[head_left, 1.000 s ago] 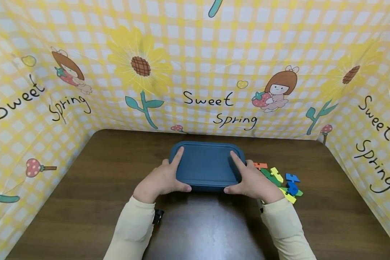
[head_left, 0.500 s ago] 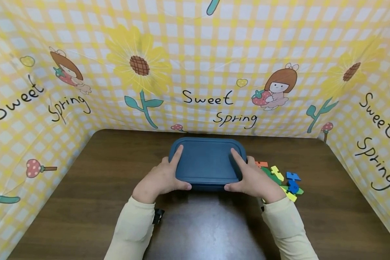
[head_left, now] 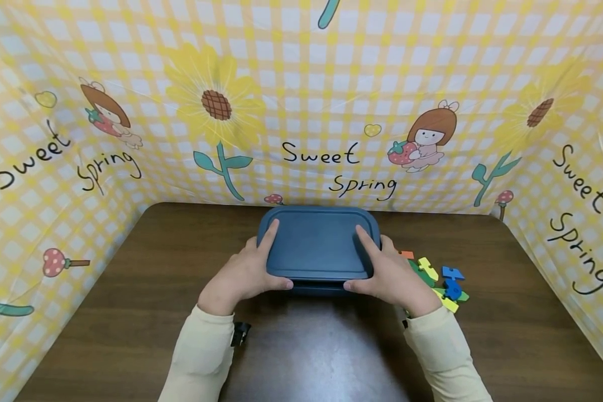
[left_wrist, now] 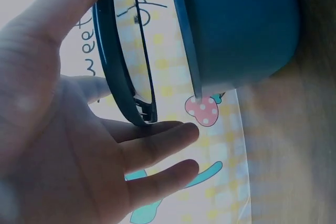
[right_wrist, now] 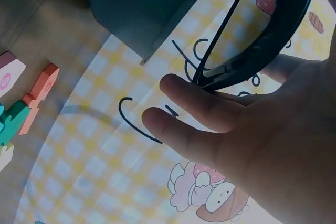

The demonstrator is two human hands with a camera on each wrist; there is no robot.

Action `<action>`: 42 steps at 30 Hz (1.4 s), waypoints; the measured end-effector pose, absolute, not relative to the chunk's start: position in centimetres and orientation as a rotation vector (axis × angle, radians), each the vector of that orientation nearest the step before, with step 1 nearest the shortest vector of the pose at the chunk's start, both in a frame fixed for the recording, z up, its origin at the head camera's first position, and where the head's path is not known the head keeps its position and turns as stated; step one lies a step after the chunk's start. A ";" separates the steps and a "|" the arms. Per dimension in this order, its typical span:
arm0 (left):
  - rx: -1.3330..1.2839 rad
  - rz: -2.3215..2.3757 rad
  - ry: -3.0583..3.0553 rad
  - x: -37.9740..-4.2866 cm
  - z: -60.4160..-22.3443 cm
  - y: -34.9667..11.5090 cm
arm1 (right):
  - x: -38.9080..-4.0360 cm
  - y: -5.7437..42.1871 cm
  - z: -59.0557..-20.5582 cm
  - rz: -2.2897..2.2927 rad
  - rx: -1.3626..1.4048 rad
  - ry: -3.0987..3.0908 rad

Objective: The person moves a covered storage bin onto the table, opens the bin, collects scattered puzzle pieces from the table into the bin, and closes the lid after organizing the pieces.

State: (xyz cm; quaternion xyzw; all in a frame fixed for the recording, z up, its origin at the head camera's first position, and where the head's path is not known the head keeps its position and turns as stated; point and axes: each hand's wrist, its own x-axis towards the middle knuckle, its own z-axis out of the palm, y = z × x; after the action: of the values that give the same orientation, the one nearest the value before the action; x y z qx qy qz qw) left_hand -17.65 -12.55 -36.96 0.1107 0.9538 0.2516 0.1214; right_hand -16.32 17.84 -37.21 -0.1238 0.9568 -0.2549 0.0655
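Observation:
A dark blue rectangular lid [head_left: 321, 240] is held level between my two hands in the head view. My left hand [head_left: 243, 273] grips its left end and my right hand [head_left: 394, 276] its right end, thumbs at the near edge. Beneath is a dark blue box [left_wrist: 241, 30] on the table. Both wrist views show a gap between the lid's rim [right_wrist: 262, 51] and the box's top edge, so the two are apart. The lid hides the inside of the box.
Several flat, coloured notched pieces lie in a loose pile right of the box, including a blue piece [head_left: 452, 290], a yellow piece [head_left: 427, 269] and an orange piece [right_wrist: 39, 95]. A yellow-checked cloth [head_left: 306, 100] walls the brown table [head_left: 301, 346] at the back and sides.
The lid has risen off the box, held by both hands, and looks slightly larger and higher in view. A dark gap now shows below its near edge. The coloured pieces stay put.

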 end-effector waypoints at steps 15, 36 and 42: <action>0.442 0.987 2.826 -18.2 -36.4 -13.8 | -16.4 17.0 -36.8 -0.960 -0.402 2.991; 0.619 1.291 2.934 -18.7 -36.6 -15.2 | -16.6 17.0 -36.5 -1.237 -0.522 3.085; 0.562 1.320 2.913 -18.0 -36.8 -16.2 | -16.2 16.2 -36.7 -1.263 -0.540 3.075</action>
State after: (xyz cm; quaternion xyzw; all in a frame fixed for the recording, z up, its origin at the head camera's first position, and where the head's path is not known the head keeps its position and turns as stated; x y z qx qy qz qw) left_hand -17.97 -16.23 -36.78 0.1727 0.8959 0.4059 -0.0527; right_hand -16.17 16.18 -36.66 -0.1594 0.9072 -0.3726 -0.1128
